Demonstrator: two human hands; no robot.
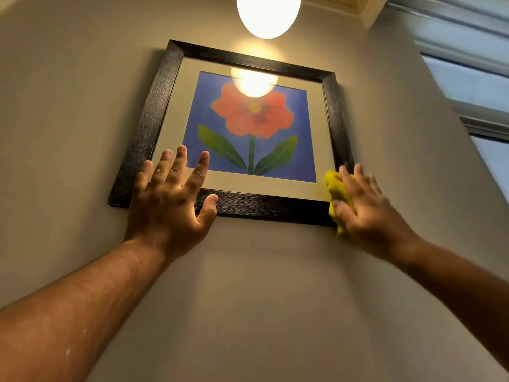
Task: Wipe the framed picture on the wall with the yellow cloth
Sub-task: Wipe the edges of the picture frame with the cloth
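Both hands are reaching up the beige wall (pixel 68 111): the left hand (pixel 170 194) is lying flat, fingers spread, across the framed picture (pixel 248 128) at its lower left corner, while the right hand (pixel 366 205) is pressing the yellow cloth (pixel 334 188) onto its lower right corner. Overhead, a lamp (pixel 268 12) is glaring on the glass; a window (pixel 473 86) is showing at right.

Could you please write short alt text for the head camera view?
The right hand presses a yellow cloth on the lower right corner of a black-framed flower picture, while the open left hand steadies its lower left. A lit lamp hangs above.
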